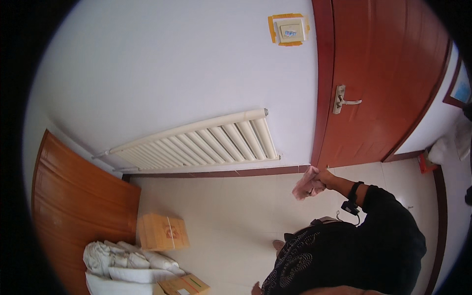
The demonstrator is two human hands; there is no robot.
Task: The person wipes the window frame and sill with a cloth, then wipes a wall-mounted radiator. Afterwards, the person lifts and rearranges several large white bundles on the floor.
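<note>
Pink cloth (301, 189), crumpled: your right hand (325, 179) has it, a little below and right of the near end of the radiator (196, 142). Fingers look curled closed around its upper right part, bunched at the grip; exact finger placing too small to tell. The rest hangs loose toward the lower left. Your left hand (256, 289) only peeps in, far below the radiator at the lower edge; you can't tell from this whether its fingers are spread or pressed together.

Handling, by judgement: light, limp, soft, hard to break. Whether damp or dry, can't tell; if damp, expect more weight and some cling. Little slip likely in a bunched grip, but loose folds could trail or snag. Best hold: gather the middle folds into your palm, or pinch two corners if you want it spread flat. A single-edge grip leaves the rest swinging.

Around: red door (378, 83) right of the radiator; strapped cardboard stack (153, 233) and white bundle (132, 275) below its far end.
</note>
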